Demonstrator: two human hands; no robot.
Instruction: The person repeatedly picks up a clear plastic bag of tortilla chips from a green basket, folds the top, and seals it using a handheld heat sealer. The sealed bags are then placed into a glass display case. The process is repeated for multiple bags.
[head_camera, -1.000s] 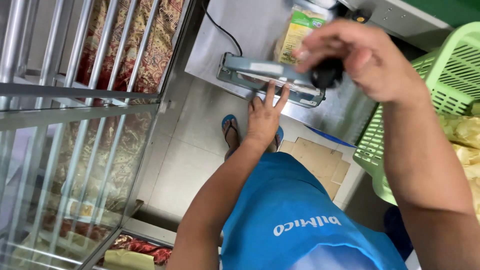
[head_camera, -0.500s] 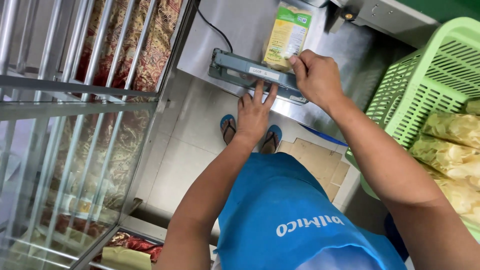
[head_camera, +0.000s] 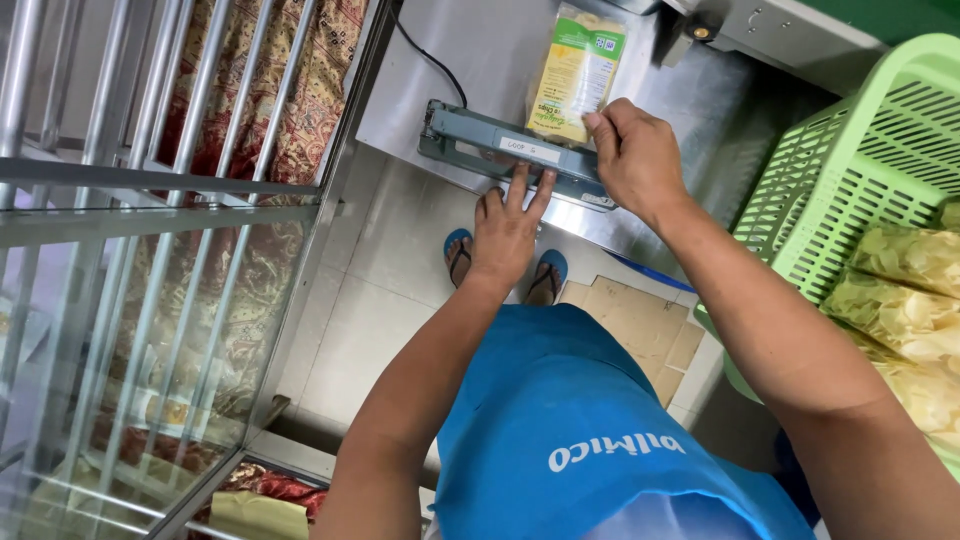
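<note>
Meanwhile, both hands worked the grey-green bar-shaped heat sealer.
Right hand gripped its far end beside the yellow-green snack pouch; left hand pressed flat, fingers spread.

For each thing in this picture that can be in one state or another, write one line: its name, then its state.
sealer bar: pressed down shut on the packet's edge.
snack packet: filled, lying flat on the steel table, one end under the bar.
left hand: fingers spread, touching the sealer's front edge.
right hand: palm down on the bar's end.
green basket: holds filled clear bags.
</note>
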